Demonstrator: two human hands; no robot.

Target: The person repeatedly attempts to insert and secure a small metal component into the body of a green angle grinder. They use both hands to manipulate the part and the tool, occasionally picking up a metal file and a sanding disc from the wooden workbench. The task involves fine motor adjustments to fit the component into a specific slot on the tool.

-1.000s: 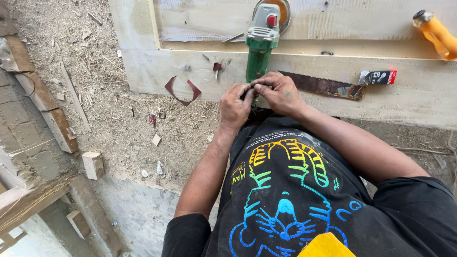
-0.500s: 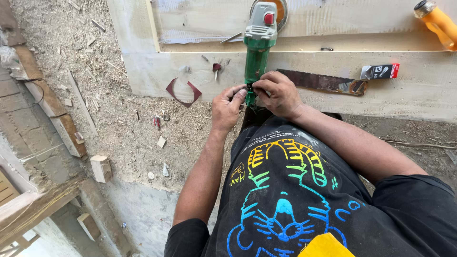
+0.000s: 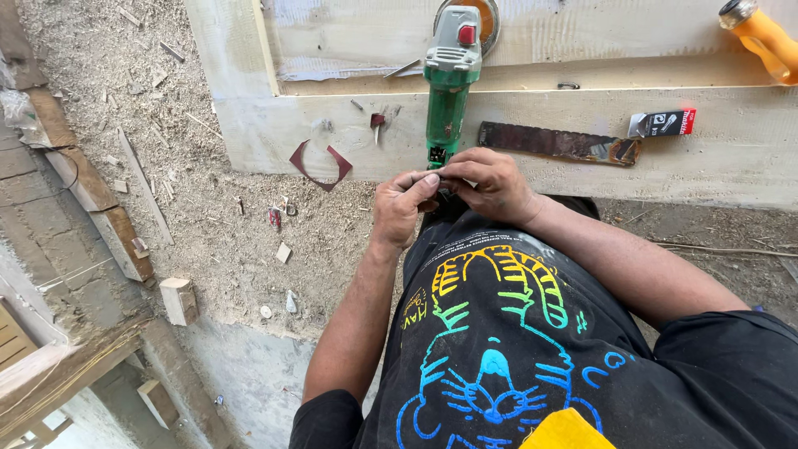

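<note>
Sawdust and wood chips cover the ground around a pale wooden board [image 3: 349, 125] that spans the upper view. On it lies a green angle grinder [image 3: 450, 83], disc end away from the person, its rear end pointing at the hands near the board's front edge. The left hand [image 3: 401, 204] and right hand [image 3: 489, 181] meet just behind that end, fingertips pinched together on something small and dark that cannot be made out. Right of the grinder lie a dark flat strip [image 3: 557, 143] and a small box [image 3: 662, 123]; an orange tool handle [image 3: 765, 37] sits at the far corner. Left of the hands, a red-brown sandpaper scrap [image 3: 320, 162] overhangs the edge, with open littered ground beyond.
</note>
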